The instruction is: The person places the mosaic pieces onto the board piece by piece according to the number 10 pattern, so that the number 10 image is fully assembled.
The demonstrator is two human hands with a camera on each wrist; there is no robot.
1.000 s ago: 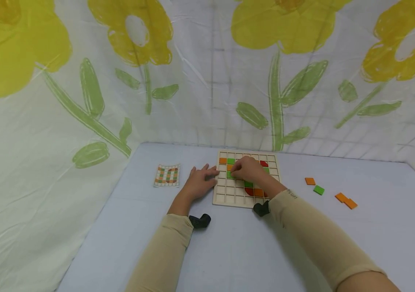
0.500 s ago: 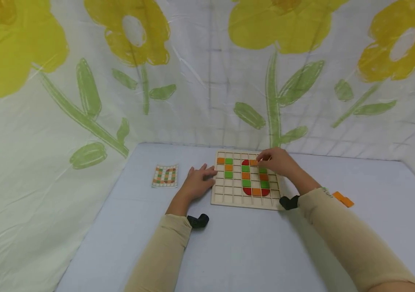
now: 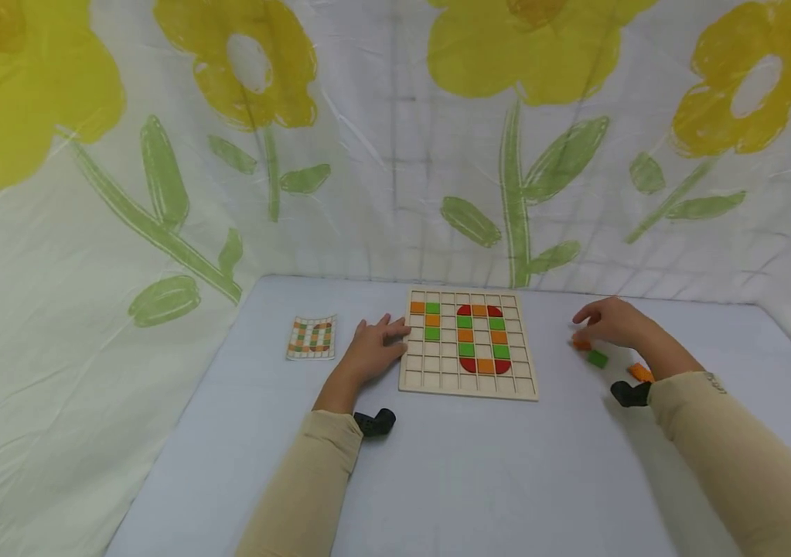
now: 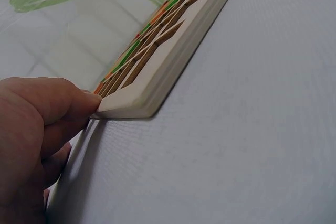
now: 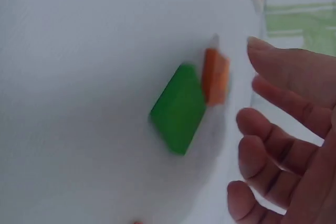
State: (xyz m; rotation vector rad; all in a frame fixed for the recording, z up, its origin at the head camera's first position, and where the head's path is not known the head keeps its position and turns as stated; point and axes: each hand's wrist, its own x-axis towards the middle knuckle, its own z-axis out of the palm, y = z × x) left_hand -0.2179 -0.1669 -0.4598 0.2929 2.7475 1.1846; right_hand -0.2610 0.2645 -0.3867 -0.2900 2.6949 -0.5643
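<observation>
A pale wooden grid board (image 3: 437,381) lies on the table, with orange, green and red tiles set in some of its squares. Spread fingers of my left hand (image 3: 369,353) touch its left edge; in the left wrist view the thumb (image 4: 84,103) meets the rim. Off to the right of the board, my right hand (image 3: 615,322) hovers by a loose orange tile (image 3: 580,345), fingers loosely bent. A green tile (image 5: 178,111) lies beside that orange tile (image 5: 215,77) in the right wrist view, and the right fingertips are apart from both.
Left of the board lies a small pattern card (image 3: 311,337) printed with a coloured grid. Further orange pieces (image 3: 641,372) show near the right wrist, partly hidden by it. A flowered white curtain (image 3: 353,224) hangs behind the table's back edge.
My right hand has moved from over the board rightward to the loose tiles. An orange tile now shows in the top row, where the hand was half a second ago. The left hand stays.
</observation>
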